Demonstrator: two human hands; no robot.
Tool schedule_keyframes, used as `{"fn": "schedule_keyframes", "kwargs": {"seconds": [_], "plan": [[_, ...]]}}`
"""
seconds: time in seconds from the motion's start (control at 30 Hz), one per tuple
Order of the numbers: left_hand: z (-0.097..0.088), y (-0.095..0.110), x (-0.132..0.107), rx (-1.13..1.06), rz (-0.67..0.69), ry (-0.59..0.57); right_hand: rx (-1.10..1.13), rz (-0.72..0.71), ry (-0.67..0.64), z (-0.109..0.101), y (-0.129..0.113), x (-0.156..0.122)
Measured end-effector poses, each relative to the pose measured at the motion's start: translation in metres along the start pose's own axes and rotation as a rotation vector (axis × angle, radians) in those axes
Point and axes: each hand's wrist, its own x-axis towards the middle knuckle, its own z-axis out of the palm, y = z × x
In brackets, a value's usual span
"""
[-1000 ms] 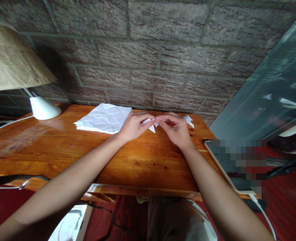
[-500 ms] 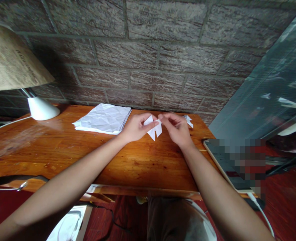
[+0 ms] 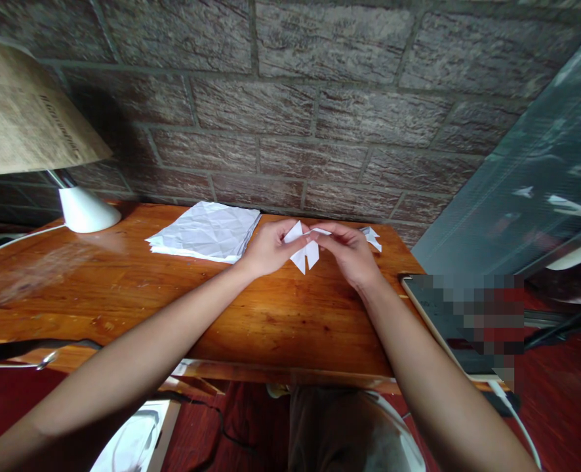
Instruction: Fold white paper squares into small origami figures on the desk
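Note:
A small piece of folded white paper [image 3: 304, 254] with pointed flaps is held up over the wooden desk. My left hand [image 3: 271, 249] pinches its left side between thumb and fingers. At the upper right flap, my right hand [image 3: 347, 252] is closed on the paper with thumb and forefinger. The fingertips of both hands nearly meet at the top of the fold and partly hide it. Behind my right hand lies another folded white paper shape [image 3: 373, 239]. To the left of my left hand rests a stack of creased white sheets [image 3: 206, 229].
The desk [image 3: 271, 328] backs onto a brick wall [image 3: 280, 157]. A lamp [image 3: 88, 210] with a printed shade stands at the left. A tablet [image 3: 442, 328] with a white cable lies at the right edge, below a translucent panel [image 3: 507, 164]. An open white box [image 3: 138, 432] sits below the desk.
My right fingers have moved onto the upper right flap, which now shows stretched out between the two hands. My left hand keeps its hold; the view has shifted slightly.

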Motion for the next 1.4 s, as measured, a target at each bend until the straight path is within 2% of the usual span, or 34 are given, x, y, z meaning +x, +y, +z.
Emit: {"fn": "schedule_keyframes", "kwargs": {"seconds": [0.17,0.4,0.63,0.77,0.87,1.0,1.13,1.4], "plan": [[0.001,0.001,0.0,-0.069,-0.008,-0.03,0.032,0.035,-0.012,0.0,0.0,0.0],[0.004,-0.001,0.0,-0.106,-0.045,0.011,0.087,0.044,0.023,0.003,0.003,0.0],[0.009,-0.007,0.0,-0.3,-0.192,-0.067,0.04,0.118,0.114,0.004,0.009,0.002],[0.01,-0.007,0.001,-0.423,-0.238,-0.014,0.027,0.128,0.159,-0.003,0.007,0.004],[0.008,-0.007,0.004,-0.563,-0.287,0.1,-0.022,0.07,0.135,-0.01,0.004,0.005],[0.001,-0.008,0.01,-0.742,-0.365,0.198,-0.099,-0.035,0.01,-0.013,0.005,0.003],[-0.003,-0.008,0.013,-0.82,-0.381,0.236,-0.159,-0.09,-0.085,-0.009,0.002,0.0],[-0.001,-0.012,0.012,-0.824,-0.367,0.223,-0.347,-0.182,-0.053,-0.008,0.007,-0.004]]}}
